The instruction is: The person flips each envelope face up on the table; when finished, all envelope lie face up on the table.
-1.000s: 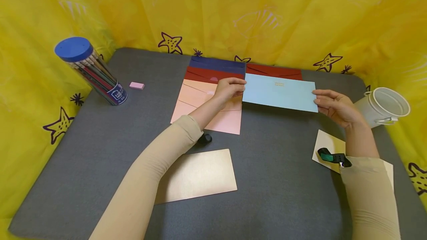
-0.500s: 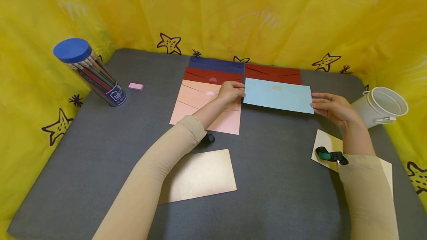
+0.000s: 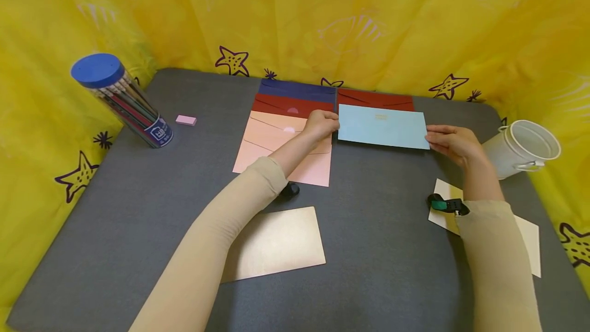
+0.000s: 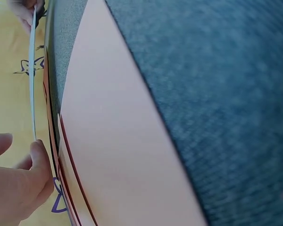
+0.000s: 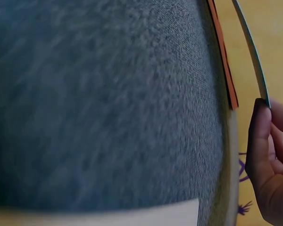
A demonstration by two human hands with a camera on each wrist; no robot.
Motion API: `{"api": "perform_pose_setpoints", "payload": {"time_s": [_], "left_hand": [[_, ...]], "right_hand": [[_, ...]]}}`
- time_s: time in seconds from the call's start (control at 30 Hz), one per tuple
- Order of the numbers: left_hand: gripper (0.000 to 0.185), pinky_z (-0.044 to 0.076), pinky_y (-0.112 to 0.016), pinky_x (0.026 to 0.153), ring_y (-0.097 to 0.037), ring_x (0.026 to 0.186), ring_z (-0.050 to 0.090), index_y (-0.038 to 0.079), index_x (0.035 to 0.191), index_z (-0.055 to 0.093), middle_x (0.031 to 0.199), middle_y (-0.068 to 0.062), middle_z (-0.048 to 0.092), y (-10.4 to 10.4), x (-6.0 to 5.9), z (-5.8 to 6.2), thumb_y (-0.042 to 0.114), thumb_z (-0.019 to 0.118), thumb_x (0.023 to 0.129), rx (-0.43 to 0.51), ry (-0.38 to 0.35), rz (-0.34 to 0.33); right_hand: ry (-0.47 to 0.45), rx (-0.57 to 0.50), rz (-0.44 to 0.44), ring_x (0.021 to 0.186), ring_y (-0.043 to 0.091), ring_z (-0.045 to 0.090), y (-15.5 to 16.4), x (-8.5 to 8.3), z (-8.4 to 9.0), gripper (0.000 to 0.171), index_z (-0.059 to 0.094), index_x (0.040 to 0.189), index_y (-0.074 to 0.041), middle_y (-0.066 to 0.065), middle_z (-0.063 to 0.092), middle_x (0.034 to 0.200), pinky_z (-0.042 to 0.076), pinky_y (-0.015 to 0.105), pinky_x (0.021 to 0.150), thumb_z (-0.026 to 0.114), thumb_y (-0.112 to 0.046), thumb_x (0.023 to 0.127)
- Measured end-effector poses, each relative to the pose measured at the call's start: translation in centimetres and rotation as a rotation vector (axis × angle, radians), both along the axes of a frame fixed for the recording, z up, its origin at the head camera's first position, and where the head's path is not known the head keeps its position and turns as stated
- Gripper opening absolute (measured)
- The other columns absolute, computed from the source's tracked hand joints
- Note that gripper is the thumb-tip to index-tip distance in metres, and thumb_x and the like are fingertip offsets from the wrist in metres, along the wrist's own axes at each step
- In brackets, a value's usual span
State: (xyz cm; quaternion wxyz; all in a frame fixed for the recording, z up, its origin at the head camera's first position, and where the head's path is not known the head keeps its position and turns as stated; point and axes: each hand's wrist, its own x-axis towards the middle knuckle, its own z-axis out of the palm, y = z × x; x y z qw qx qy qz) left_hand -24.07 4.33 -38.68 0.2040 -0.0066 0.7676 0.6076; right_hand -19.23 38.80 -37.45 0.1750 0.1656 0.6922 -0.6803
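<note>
Since a moment ago I have brought the pale blue paper envelope (image 3: 381,126) lower and farther back, so it now covers more of the dark red envelope (image 3: 375,98) behind it. The clear plastic pencil tube with a blue lid (image 3: 121,98) leans at the far left of the grey felt surface (image 3: 378,250), full of pencils; what the white metal bucket (image 3: 523,148) at the right holds, I cannot tell. The blue envelope spans between my hands: my left hand (image 3: 321,123) pinches its left edge above the peach envelopes (image 3: 286,147), my right hand (image 3: 450,142) pinches its right edge, fingers curled.
</note>
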Motion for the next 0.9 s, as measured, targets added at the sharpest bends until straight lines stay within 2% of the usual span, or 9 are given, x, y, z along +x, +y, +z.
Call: {"api": "perform_pose_setpoints", "payload": {"time_s": [0.13, 0.23, 0.47, 0.7, 0.9], "left_hand": [[0.044, 0.054, -0.026, 0.093, -0.024, 0.114, 0.062, -0.002, 0.134, 0.058, 0.141, -0.015, 0.058, 0.1, -0.3, -0.1, 0.005, 0.056, 0.091, -0.015, 0.007, -0.008], [0.047, 0.052, -0.032, 0.102, -0.027, 0.12, 0.061, -0.002, 0.137, 0.055, 0.145, -0.015, 0.054, 0.2, -0.4, -0.1, 0.007, 0.056, 0.091, -0.025, 0.008, -0.02], [0.052, 0.043, -0.041, 0.113, -0.032, 0.129, 0.056, -0.004, 0.141, 0.05, 0.151, -0.016, 0.048, 0.3, -0.4, -0.3, 0.01, 0.057, 0.091, -0.015, 0.013, -0.059], [0.054, 0.038, -0.04, 0.118, -0.03, 0.142, 0.044, -0.003, 0.143, 0.048, 0.152, -0.016, 0.046, 0.4, -0.4, -0.3, 0.011, 0.057, 0.092, -0.029, 0.017, -0.106], [0.052, 0.037, -0.041, 0.119, -0.029, 0.146, 0.038, -0.003, 0.142, 0.049, 0.153, -0.014, 0.045, 0.5, -0.2, -0.3, 0.012, 0.058, 0.092, -0.021, 0.006, -0.1]], "right_hand": [[0.005, 0.019, -0.006, 0.081, 0.001, 0.07, -0.3, -0.6, -0.1, 0.024, 0.077, 0.09, -0.026, -0.015, 0.074, 0.087, 0.058, 0.015, 0.075, 0.066, -0.005, 0.092], [0.014, 0.048, 0.002, 0.08, 0.001, 0.071, -0.6, -0.9, -0.3, 0.026, 0.076, 0.089, -0.027, -0.015, 0.074, 0.087, 0.058, 0.015, 0.075, 0.066, -0.003, 0.092], [0.029, 0.106, 0.021, 0.08, -0.001, 0.07, -0.9, -1.6, -0.9, 0.031, 0.074, 0.088, -0.028, -0.017, 0.073, 0.085, 0.057, 0.014, 0.075, 0.064, 0.001, 0.092], [0.026, 0.172, 0.048, 0.079, -0.005, 0.068, -0.9, -1.8, -1.1, 0.036, 0.071, 0.086, -0.029, -0.017, 0.072, 0.08, 0.056, 0.012, 0.074, 0.059, 0.004, 0.094], [0.034, 0.292, 0.073, 0.079, -0.008, 0.065, -1.0, -1.8, -1.1, 0.024, 0.065, 0.108, -0.021, -0.022, 0.07, 0.078, 0.055, 0.01, 0.075, 0.06, -0.001, 0.095]]}}
